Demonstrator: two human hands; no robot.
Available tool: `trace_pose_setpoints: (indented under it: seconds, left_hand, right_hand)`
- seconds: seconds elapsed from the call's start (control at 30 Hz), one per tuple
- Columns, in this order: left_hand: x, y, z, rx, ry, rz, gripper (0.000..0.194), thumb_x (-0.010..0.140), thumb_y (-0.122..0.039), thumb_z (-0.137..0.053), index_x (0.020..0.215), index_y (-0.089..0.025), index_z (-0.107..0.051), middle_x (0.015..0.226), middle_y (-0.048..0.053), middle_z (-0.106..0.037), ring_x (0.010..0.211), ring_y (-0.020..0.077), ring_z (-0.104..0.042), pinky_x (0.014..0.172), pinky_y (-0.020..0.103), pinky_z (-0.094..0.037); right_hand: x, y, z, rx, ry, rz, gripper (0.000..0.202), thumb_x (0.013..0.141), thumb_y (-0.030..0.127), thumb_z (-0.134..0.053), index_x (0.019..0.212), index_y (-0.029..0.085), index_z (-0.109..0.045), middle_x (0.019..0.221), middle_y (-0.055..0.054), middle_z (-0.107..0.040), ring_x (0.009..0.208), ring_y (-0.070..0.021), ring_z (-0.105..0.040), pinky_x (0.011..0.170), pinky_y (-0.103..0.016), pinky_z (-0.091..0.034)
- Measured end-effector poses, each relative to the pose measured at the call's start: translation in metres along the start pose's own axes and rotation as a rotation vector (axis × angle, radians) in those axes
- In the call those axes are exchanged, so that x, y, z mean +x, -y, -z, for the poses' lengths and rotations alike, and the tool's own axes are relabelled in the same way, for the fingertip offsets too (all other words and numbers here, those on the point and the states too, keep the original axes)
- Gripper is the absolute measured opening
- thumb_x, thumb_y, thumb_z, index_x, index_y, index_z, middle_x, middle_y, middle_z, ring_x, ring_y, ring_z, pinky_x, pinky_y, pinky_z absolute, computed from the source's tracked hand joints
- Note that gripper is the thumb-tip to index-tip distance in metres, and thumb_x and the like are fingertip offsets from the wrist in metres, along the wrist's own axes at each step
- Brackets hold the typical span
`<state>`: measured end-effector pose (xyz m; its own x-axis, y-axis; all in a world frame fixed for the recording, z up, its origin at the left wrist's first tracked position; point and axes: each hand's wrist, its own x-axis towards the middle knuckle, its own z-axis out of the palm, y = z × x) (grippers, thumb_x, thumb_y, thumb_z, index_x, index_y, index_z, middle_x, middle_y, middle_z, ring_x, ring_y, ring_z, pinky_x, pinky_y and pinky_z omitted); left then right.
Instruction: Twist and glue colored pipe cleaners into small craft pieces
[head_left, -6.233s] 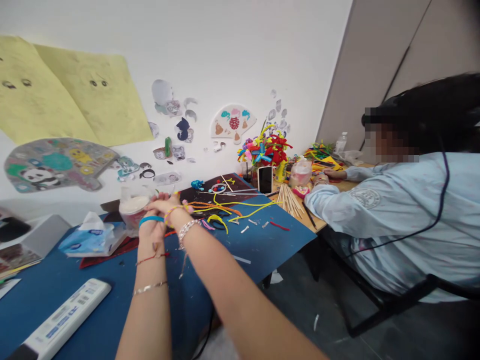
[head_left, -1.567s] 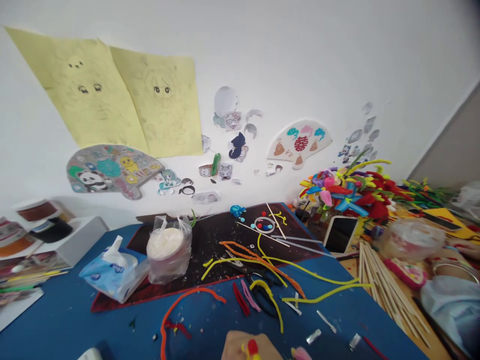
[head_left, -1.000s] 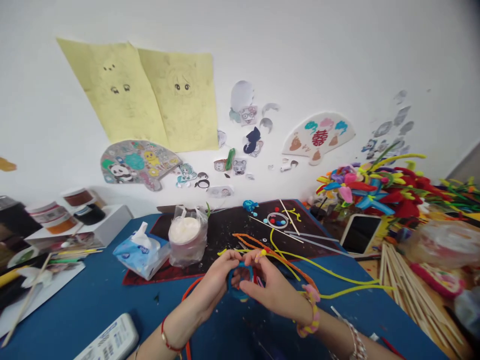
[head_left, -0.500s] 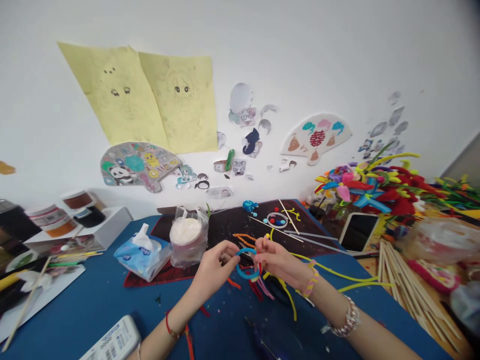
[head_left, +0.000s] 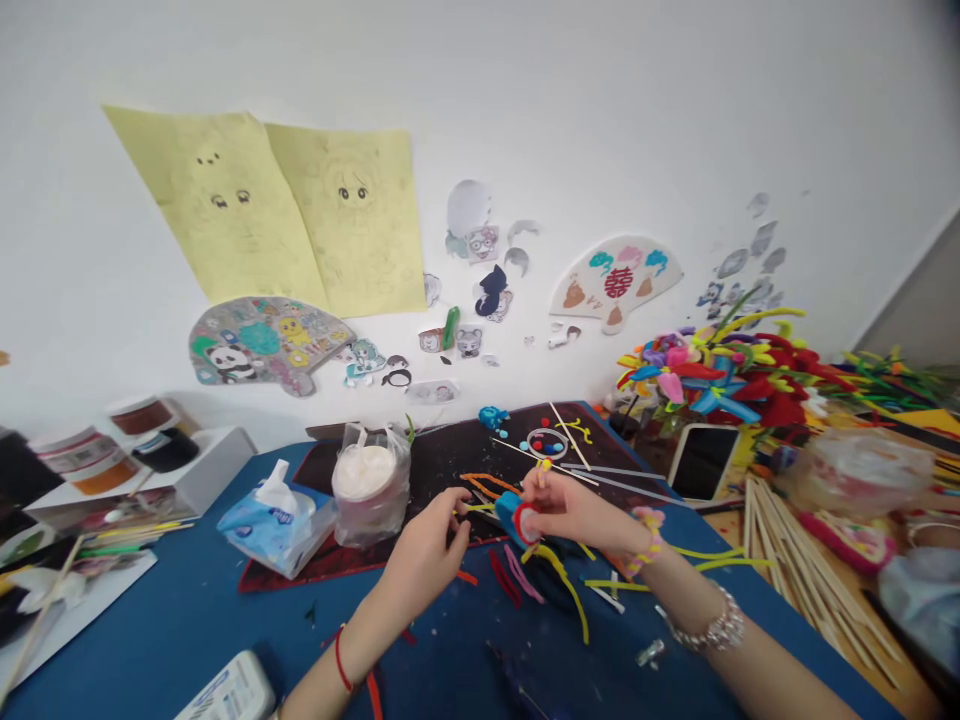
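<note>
My right hand [head_left: 570,515] pinches a small blue and red fuzzy piece [head_left: 517,514] between thumb and fingers, above the middle of the blue table. A bit of yellow shows at its fingertips. To the left of the piece, my left hand [head_left: 433,540] is raised with thumb and fingers apart and nothing between them. Yellow pipe cleaners [head_left: 574,595] lie below and beside my right hand. Red and pink pieces [head_left: 523,573] rest on the table between the hands. Behind them lies an orange pipe cleaner [head_left: 484,484].
A tissue pack [head_left: 271,525] and a bagged tub [head_left: 367,480] stand to the left. On the right are a phone [head_left: 703,461], wooden sticks [head_left: 806,570] and colourful pipe-cleaner flowers [head_left: 720,380]. A ring of pompoms [head_left: 547,443] lies behind.
My left hand has let go of the blue ring and opened. The blue piece is now turned, held by my right hand alone, with its red part showing. The view has shifted slightly.
</note>
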<state>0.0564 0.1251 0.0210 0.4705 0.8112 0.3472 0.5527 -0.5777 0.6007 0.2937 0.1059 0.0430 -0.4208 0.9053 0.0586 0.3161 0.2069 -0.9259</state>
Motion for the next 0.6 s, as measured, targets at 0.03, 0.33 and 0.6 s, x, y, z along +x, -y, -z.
trace_pose_setpoints:
  seconds: [0.03,0.33,0.6]
  left_hand:
    - [-0.001,0.002,-0.001,0.052,0.019,-0.004,0.028,0.083,-0.016,-0.045,0.111,-0.021,-0.046,0.095,0.004,-0.06,0.077,0.0167,-0.058,0.072,0.03,-0.046]
    - [-0.001,-0.002,-0.013,0.546,0.275,-0.314,0.017,0.088,-0.012,-0.038,0.087,-0.018,-0.054,0.084,0.005,-0.058,0.077,0.0194,-0.056,0.067,0.031,-0.045]
    - [-0.007,0.004,-0.028,0.633,0.361,-0.387,0.012,0.085,-0.009,-0.043,0.083,-0.018,-0.052,0.082,0.004,-0.059,0.072,0.0201,-0.054,0.064,0.033,-0.042]
  right_hand:
    - [-0.002,0.0,0.009,-0.334,-0.025,-0.038,0.011,0.082,0.019,-0.052,0.085,0.02,-0.041,0.08,0.0,-0.056,0.074,-0.0138,-0.056,0.072,-0.028,-0.041]
    - [-0.012,-0.032,0.055,-1.256,0.052,-0.501,0.026,0.069,0.0,-0.054,0.09,0.012,-0.06,0.08,-0.014,-0.066,0.075,-0.0281,-0.063,0.062,-0.032,-0.039]
    - [-0.009,-0.009,-0.026,-1.268,0.021,0.071,0.019,0.08,0.008,-0.044,0.083,0.015,-0.061,0.082,-0.011,-0.064,0.078,-0.0246,-0.058,0.069,-0.036,-0.036]
